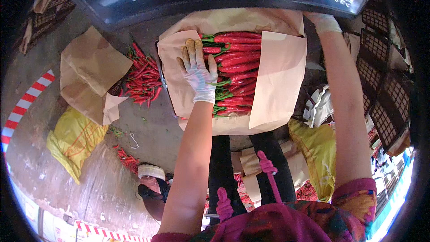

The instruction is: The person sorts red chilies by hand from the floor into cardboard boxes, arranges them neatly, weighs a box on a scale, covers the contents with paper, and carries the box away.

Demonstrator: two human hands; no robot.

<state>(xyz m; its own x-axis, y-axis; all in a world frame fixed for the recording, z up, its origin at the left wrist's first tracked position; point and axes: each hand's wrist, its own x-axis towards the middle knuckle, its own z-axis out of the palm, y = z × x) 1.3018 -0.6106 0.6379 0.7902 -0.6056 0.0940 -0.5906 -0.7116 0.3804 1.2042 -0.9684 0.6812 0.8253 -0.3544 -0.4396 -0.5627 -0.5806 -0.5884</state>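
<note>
My left hand (200,72), in a thin stained glove, lies palm down on a brown paper flap (173,90) with its fingers spread. The flap covers the left side of a paper-lined container of long red chili peppers (240,57). Their green stems point left, beside my thumb. A second paper flap (280,74) is folded over the right side. My right hand (324,22), also gloved, reaches past the container's far right corner. Its fingers are hidden behind a dark housing with a display (201,1).
Loose chili peppers (142,77) lie on the floor to the left, by a brown paper sheet (97,64) and a yellow woven sack (77,137). Another yellow sack (314,154) and dark lattice crates (379,67) stand right. A person in a cap (151,171) is at lower left.
</note>
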